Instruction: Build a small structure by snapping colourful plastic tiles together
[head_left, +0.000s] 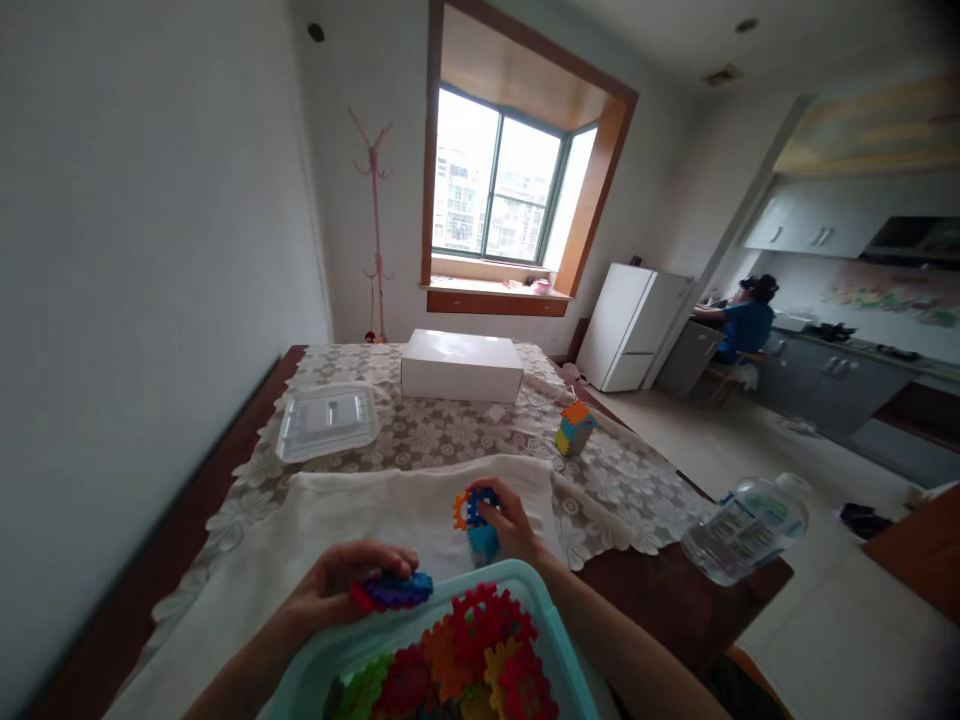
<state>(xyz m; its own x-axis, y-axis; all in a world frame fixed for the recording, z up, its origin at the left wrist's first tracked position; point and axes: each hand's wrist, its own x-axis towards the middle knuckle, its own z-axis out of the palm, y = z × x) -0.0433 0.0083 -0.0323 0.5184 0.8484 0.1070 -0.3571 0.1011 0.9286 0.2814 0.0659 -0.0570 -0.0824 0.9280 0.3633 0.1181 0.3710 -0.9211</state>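
Several interlocking toy building pieces [392, 590] in blue, purple and red are gripped in my left hand [337, 583], just over the bin's far left edge. My right hand [515, 525] pinches a joined group of notched pieces [480, 508], orange and dark blue with a light blue one below, above the white cloth [360, 505]. Nearest to me sits a pale turquoise bin [517, 572] filled with red, orange, yellow and green pieces [450, 655]. An assembled block [575, 430] of orange, blue and yellow pieces stands at the table's right side.
A white box [461, 368] and a clear plastic lid [328, 422] lie on the lace-covered table. A large clear plastic bottle [746, 528] rests near its right edge. Farther off, a person [742, 320] in blue sits by the kitchen counter, past the white fridge [622, 325].
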